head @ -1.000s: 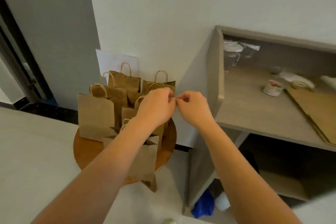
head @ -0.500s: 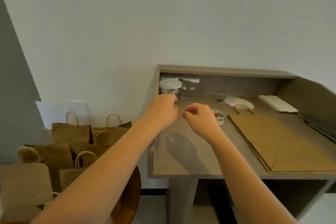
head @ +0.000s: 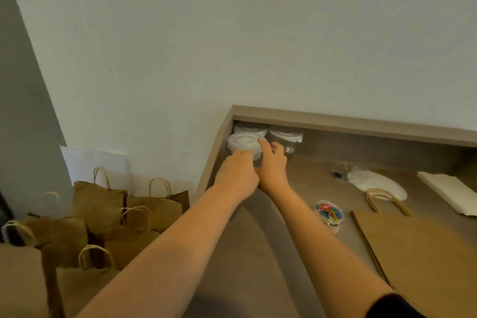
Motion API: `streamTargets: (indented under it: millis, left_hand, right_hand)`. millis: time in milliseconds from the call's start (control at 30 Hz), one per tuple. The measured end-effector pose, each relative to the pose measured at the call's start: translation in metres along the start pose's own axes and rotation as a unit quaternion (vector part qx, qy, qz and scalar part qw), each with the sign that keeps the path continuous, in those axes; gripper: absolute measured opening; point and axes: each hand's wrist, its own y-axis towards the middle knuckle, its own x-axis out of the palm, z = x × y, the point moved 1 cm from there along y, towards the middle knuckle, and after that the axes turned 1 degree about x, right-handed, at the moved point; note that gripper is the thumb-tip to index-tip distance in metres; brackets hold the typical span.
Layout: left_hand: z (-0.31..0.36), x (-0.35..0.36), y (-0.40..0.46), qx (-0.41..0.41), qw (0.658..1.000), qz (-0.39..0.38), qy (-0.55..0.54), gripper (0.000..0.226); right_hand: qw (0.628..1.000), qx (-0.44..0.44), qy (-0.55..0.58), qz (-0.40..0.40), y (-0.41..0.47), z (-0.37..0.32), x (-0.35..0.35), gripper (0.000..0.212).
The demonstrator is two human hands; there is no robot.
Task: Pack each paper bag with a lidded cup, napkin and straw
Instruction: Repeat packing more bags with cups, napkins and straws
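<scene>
We turn from packed bags (head: pixel 98 214) at left; both hands now reach desk's (head: pixel 258 253) back-left corner. Left hand (head: pixel 238 175) and right hand (head: pixel 272 165) close around lidded cup (head: pixel 244 144), fingers curled on its sides. We judge next bag's fill starting. Cup clear plastic, white lid on, upright, more cups just behind. Flat bag (head: pixel 418 248) lies at right.

The lidded cup (head: pixel 244 144) sits hemmed into the desk's (head: pixel 247 253) back left corner: side wall on its left, two more cups (head: pixel 285 137) behind and right. Open desktop stretches in front. Farther right, a tub of paper clips (head: pixel 329 214) and flat paper bags (head: pixel 423 253) take up space.
</scene>
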Motion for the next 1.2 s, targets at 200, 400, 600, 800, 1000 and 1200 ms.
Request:
streamTargets:
  millis: [200, 400, 600, 800, 1000, 1200]
  left_hand:
    - [-0.009, 0.006, 0.006, -0.038, 0.999, 0.004, 0.01, 0.037]
    - [-0.011, 0.007, 0.004, -0.062, 0.998, -0.003, -0.025, 0.045]
    - [-0.015, 0.004, 0.005, -0.058, 0.995, -0.017, -0.081, 0.048]
    - [-0.016, -0.003, 0.007, -0.069, 0.992, -0.016, -0.107, 0.032]
    - [-0.016, -0.005, 0.0, -0.061, 0.991, -0.024, -0.116, 0.025]
    - [-0.015, -0.02, -0.016, -0.02, 0.99, -0.088, -0.112, 0.027]
  right_hand:
    - [0.998, -0.029, 0.053, -0.017, 0.031, 0.009, 0.018, 0.061]
    - [0.995, -0.051, 0.083, 0.001, 0.028, 0.017, 0.009, 0.057]
    - [0.992, -0.077, -0.003, -0.096, 0.011, 0.018, -0.031, 0.056]
    - [0.976, -0.063, -0.076, -0.193, 0.009, 0.01, -0.059, 0.069]
    - [0.984, -0.067, -0.062, -0.154, 0.006, 0.008, -0.036, 0.089]
    - [0.989, -0.058, -0.078, -0.114, -0.02, 0.008, -0.046, 0.081]
